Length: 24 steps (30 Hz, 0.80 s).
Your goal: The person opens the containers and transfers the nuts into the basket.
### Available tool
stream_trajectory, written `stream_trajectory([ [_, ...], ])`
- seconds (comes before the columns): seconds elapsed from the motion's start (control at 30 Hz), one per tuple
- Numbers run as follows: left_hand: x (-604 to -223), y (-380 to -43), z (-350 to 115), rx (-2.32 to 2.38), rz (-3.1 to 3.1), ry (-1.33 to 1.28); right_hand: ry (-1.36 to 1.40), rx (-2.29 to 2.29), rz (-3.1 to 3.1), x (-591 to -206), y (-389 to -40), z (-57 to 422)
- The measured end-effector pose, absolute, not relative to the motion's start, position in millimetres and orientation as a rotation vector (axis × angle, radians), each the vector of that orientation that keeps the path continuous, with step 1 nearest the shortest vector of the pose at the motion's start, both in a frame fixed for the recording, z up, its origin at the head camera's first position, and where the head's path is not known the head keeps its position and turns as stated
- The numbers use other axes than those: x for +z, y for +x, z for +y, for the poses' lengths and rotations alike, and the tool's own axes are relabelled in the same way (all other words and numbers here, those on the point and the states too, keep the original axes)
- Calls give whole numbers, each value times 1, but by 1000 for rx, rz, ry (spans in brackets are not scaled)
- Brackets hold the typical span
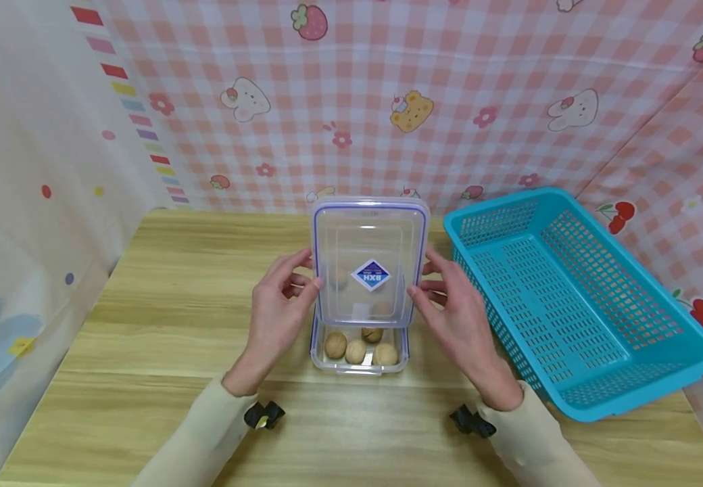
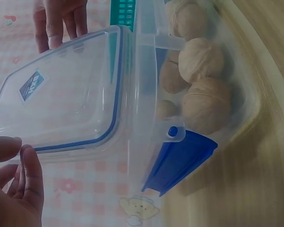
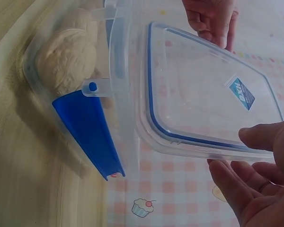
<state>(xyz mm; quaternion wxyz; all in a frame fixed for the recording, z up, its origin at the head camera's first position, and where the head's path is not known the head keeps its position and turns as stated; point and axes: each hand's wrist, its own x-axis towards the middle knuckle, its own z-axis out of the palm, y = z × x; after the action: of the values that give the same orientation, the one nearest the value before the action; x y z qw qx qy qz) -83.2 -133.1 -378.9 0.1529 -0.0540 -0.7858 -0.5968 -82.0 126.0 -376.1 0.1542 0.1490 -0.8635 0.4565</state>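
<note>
Clear plastic edged in blue spans the space between the hands in the head view: the lid [image 1: 366, 240] is tilted up, its near edge lower. The left hand [image 1: 278, 308] pinches one side edge and the right hand [image 1: 457, 314] the opposite one. The lid's long axis appears to run between the two grips, from the near edge to the far edge. The box [image 1: 360, 370] lies below the grips and midway between them, its near end showing past the lid, with walnuts [image 1: 355, 352] inside. Neither hand looks nearer to it, so any lining-up probably turns on this downward offset and the lid's tilt. Beyond the right grip, to its right, a turquoise basket [image 1: 534, 291] rests on the table [image 1: 193, 304].

In the left wrist view, the left grip has thumb and fingers at the lid's edge; the right hand is at the far edge. The walnuts sit below the grip in the clear box, and a blue clip [image 2: 180, 163] stands out from its side.

In the right wrist view, the right thumb presses on the edge, fingers behind it. The box is again below the grip, with another blue clip [image 3: 87, 135] angled outward. Whether lid and box touch cannot be told.
</note>
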Motion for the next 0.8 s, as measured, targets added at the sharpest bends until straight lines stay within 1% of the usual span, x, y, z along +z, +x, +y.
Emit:
stream_trajectory([
  [0.5,-379,-85,-130,-1775,-2143,-171,422,1347,-2399,-374,-87,126],
  [0.8,-383,-84,-131,-1797,-2164,-168,498,1097,-2340,-381,-89,130],
])
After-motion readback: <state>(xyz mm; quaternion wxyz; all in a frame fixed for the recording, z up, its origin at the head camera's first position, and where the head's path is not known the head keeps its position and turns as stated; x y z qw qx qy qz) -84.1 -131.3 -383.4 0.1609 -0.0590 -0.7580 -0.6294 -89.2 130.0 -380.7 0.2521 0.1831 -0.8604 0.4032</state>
